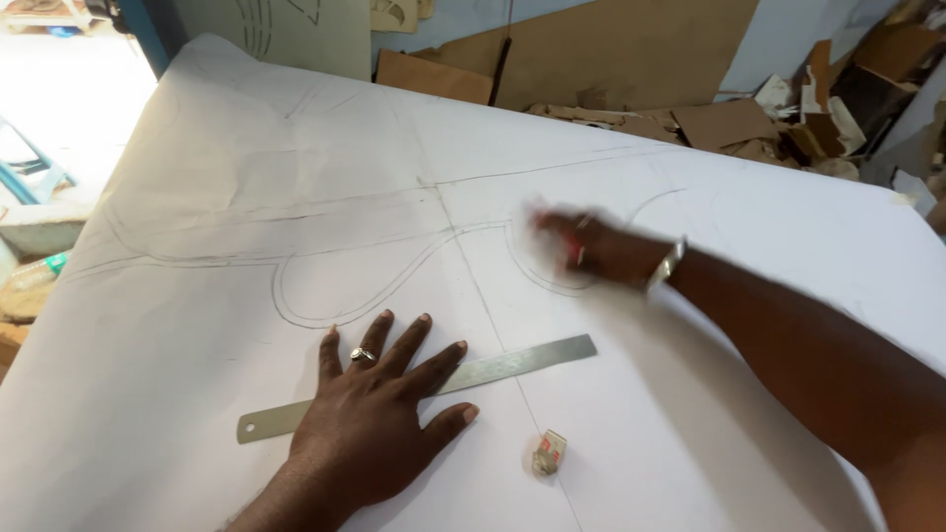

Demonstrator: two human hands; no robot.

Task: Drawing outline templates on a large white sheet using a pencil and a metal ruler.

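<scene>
A large white sheet [246, 167] with curved pencil lines covers the work surface. My left hand [379, 399], wearing a ring, lies flat with fingers spread on a long steel ruler [522, 360], pressing it onto the sheet. My right hand [586, 246] reaches across to the drawn curve further back; it is blurred by motion and its fingers are closed on something small and reddish that I cannot make out. A metal bracelet [666, 266] sits on that wrist. A small eraser in a clear wrapper [549, 453] lies on the sheet in front of the ruler.
Brown cardboard sheets [611, 49] and offcuts [729, 123] are piled along the back and right edges of the sheet. A plastic bottle [39, 268] and clutter lie off the left edge.
</scene>
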